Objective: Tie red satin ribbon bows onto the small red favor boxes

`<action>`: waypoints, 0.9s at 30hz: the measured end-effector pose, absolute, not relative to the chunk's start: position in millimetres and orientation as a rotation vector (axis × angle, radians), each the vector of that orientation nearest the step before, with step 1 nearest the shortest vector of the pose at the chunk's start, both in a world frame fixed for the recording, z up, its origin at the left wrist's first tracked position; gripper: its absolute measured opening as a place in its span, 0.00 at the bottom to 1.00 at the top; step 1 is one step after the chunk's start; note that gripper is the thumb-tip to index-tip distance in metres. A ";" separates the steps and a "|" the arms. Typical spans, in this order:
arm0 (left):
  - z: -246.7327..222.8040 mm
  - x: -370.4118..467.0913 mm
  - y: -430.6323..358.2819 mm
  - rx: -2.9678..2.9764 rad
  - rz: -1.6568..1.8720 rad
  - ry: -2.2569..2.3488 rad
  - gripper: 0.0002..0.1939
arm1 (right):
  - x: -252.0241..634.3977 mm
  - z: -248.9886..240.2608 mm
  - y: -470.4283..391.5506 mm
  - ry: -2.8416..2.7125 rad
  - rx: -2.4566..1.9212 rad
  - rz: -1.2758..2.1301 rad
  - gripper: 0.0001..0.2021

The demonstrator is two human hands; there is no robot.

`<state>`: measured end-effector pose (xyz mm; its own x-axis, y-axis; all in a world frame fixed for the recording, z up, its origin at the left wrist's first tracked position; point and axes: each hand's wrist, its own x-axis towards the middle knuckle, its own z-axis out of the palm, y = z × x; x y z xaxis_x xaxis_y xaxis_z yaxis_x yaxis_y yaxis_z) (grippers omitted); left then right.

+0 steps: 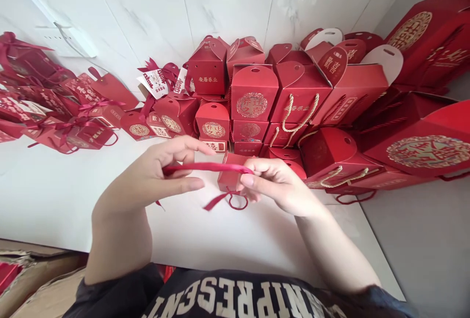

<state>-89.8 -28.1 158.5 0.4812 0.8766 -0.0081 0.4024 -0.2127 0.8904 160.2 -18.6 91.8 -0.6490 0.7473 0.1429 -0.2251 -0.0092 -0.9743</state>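
Ribbon [215, 166] spans left hand [149, 173], right hand [281, 185] above box [228, 179].

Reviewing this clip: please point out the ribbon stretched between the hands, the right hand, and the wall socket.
Ribbon [216, 166]: head view, on its taut middle stretch.
Right hand [281, 188]: head view, on the middle of the hand.
Wall socket [49, 38]: head view, on its front plate.

Red ribbon [211, 166] partly hidden by hands [150, 173] [281, 185]
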 end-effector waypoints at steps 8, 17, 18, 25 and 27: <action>136.3 -113.9 -8.7 1.877 0.285 0.823 0.16 | 202.6 105.1 -17.5 -1.571 -0.611 1.540 0.13; 123.3 -49.6 -4.8 1.551 0.248 0.604 0.23 | 192.4 107.4 -19.9 -1.709 -0.683 1.501 0.12; 125.6 -42.3 -6.8 1.538 0.309 0.652 0.18 | 191.4 108.0 -21.1 -1.717 -0.689 1.490 0.12; 122.6 -34.8 -2.2 1.339 0.555 0.681 0.12 | 202.9 113.3 -26.3 -1.787 -0.694 1.311 0.06; 122.1 -34.2 -2.1 1.308 0.526 0.700 0.08 | 207.3 113.5 -25.5 -1.862 -0.743 1.219 0.07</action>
